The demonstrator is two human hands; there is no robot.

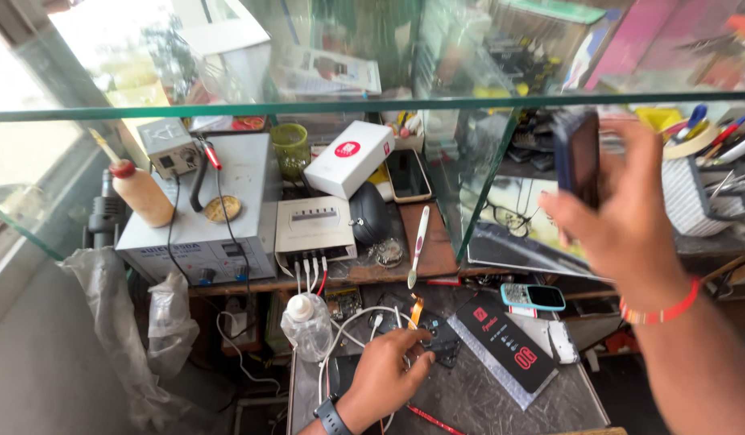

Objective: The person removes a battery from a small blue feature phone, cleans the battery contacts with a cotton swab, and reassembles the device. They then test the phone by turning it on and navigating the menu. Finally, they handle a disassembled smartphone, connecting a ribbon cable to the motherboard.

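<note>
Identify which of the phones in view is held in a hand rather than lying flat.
The dark phone, raised upright in the right hand; the blue keypad phone lies on the bench.

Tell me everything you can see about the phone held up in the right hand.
The phone is a dark, slim slab with rounded corners, blurred. It stands upright and slightly tilted, raised near the glass shelf edge. The right hand holds its lower part, fingers wrapped over the bottom edge. Which face shows cannot be told.
</note>
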